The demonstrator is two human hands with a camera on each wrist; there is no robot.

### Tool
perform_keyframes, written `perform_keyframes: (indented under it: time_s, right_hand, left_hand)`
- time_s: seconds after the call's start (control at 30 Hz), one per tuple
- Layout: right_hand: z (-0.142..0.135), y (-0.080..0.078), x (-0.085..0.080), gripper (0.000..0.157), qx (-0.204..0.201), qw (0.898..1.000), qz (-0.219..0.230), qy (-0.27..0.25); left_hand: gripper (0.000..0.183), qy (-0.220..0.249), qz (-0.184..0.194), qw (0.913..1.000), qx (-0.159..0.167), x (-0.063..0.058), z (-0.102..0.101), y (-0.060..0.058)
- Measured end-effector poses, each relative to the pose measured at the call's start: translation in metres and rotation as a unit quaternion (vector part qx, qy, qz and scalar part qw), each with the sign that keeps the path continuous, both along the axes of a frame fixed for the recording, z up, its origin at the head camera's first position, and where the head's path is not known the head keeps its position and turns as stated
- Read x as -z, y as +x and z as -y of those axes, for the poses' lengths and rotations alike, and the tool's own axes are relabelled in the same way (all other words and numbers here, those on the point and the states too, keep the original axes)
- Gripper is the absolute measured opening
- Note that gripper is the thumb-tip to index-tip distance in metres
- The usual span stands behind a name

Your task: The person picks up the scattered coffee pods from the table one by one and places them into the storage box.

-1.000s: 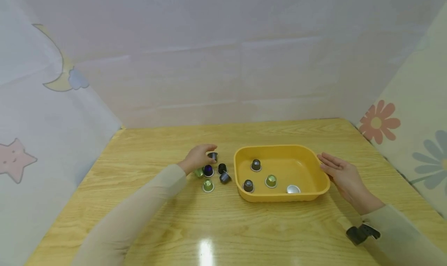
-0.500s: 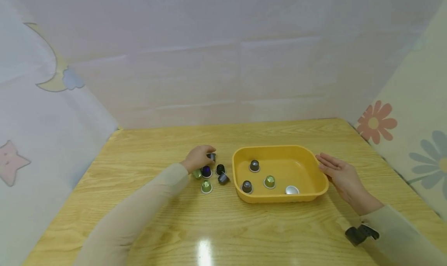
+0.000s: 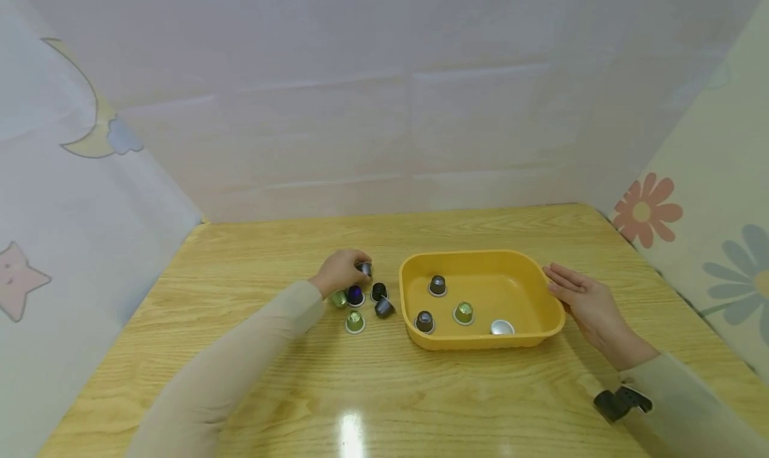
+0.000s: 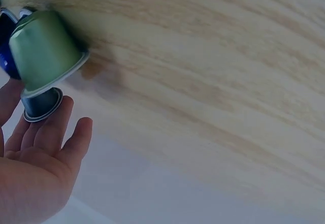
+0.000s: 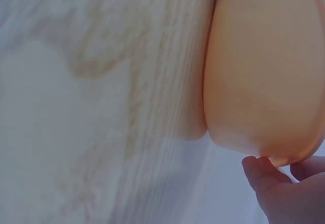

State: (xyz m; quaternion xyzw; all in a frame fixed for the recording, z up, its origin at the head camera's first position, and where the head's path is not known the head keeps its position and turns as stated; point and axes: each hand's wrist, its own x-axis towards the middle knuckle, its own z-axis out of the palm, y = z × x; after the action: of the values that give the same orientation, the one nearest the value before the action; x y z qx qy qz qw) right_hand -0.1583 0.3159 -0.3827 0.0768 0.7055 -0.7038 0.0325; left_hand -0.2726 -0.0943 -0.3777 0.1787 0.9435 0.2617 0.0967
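My left hand [image 3: 344,271] reaches over a cluster of coffee capsules and pinches a dark grey capsule [image 3: 364,268] between thumb and fingers at its far side. In the left wrist view that capsule [image 4: 41,105] sits at the fingers, partly covered by a nearer green capsule [image 4: 46,52]. Beside the hand lie a purple capsule [image 3: 356,295], a black one [image 3: 379,291], a tipped grey one [image 3: 384,307] and an upright green one [image 3: 355,321]. My right hand [image 3: 591,309], fingers extended, touches the right end of a yellow tray [image 3: 480,342], fingertips right at its rim.
Inside the tray are two dark grey capsules [image 3: 438,284], a green capsule [image 3: 464,312] and one with its silver lid [image 3: 502,327] up. The wooden table [image 3: 270,384] meets a pale cloth backdrop [image 3: 318,144] behind and at both sides.
The left thumb and fingers have closed in on the dark grey capsule. The head view has shifted slightly; the right hand keeps its place at the tray.
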Motion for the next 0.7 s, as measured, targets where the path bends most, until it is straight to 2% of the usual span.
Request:
perform_keyframes:
  time_s: [0.13, 0.37, 0.7]
  right_hand:
    - [0.0, 0.0, -0.001, 0.071, 0.0, 1.0, -0.001, -0.011]
    - [0.001, 0.0, 0.0, 0.068, 0.0, 1.0, -0.001, 0.004]
    - [0.001, -0.001, 0.0, 0.07, 0.005, 1.0, 0.001, 0.024]
  left_hand:
    - [0.045, 0.022, 0.011, 0.9996, -0.01, -0.008, 0.001, 0.005]
    - [0.043, 0.069, -0.002, 0.9975, 0.013, -0.022, 0.003, 0.004]
    - [0.043, 0.098, 0.004, 0.9951, 0.011, -0.039, -0.01, 0.008]
